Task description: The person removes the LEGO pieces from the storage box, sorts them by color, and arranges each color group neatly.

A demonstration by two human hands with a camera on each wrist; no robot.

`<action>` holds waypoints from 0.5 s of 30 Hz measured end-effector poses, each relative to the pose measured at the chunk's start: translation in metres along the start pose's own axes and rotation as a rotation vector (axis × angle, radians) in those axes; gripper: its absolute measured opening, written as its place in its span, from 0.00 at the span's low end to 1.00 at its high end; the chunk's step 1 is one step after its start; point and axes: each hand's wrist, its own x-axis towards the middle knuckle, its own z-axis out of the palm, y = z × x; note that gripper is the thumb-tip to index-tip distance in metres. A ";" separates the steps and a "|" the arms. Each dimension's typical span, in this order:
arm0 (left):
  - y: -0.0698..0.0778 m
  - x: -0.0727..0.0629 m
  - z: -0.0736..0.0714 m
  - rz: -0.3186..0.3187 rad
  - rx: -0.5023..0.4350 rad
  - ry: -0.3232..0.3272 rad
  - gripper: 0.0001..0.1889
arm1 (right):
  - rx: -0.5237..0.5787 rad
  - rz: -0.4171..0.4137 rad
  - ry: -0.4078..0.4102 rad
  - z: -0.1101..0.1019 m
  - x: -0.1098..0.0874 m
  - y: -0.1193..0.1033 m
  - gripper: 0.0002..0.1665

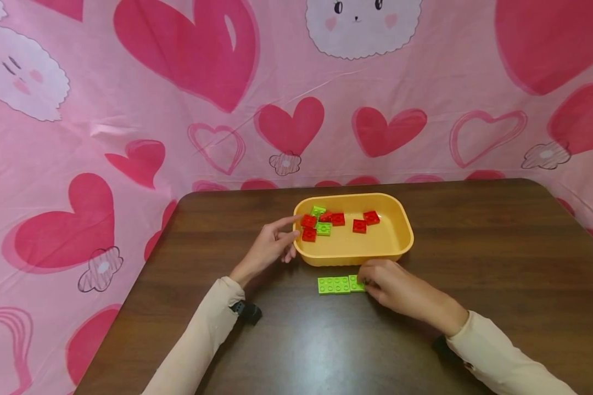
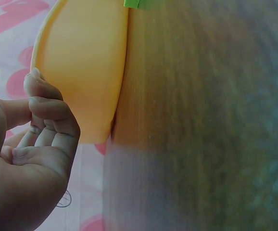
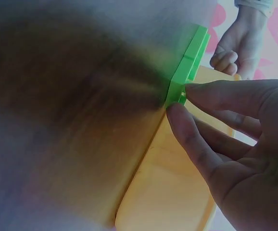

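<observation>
My right hand (image 1: 390, 285) pinches the right end of a green toy brick (image 3: 176, 86) between thumb and fingers, in front of the tub. This brick lies end to end with another green brick (image 1: 333, 285) on the table, the two forming a row. The fingers partly cover the held brick in the head view. At the left end of the yellow tub (image 1: 356, 256), my left hand (image 1: 269, 244) has its index finger and thumb at the rim, the other fingers loosely bent below. In the left wrist view a fingertip meets the rim of the tub.
Inside the tub, several red bricks (image 1: 338, 219) and a few green ones (image 1: 323, 229) sit mostly toward the left. The tub stands on a dark wooden table (image 1: 474, 247). A pink cloth with hearts (image 1: 296, 71) hangs behind the table and along its left side.
</observation>
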 end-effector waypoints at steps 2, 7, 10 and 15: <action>-0.005 0.003 -0.001 0.004 0.000 0.003 0.25 | -0.004 -0.001 -0.003 0.000 0.000 -0.001 0.12; -0.011 0.004 -0.001 0.018 0.007 0.016 0.25 | -0.012 -0.007 -0.004 0.001 -0.001 -0.002 0.13; -0.012 0.004 0.000 0.027 0.014 0.022 0.25 | -0.010 -0.009 -0.002 0.000 -0.001 -0.002 0.13; -0.012 0.003 0.000 0.050 0.017 0.025 0.24 | -0.001 0.006 0.012 -0.005 -0.003 -0.004 0.12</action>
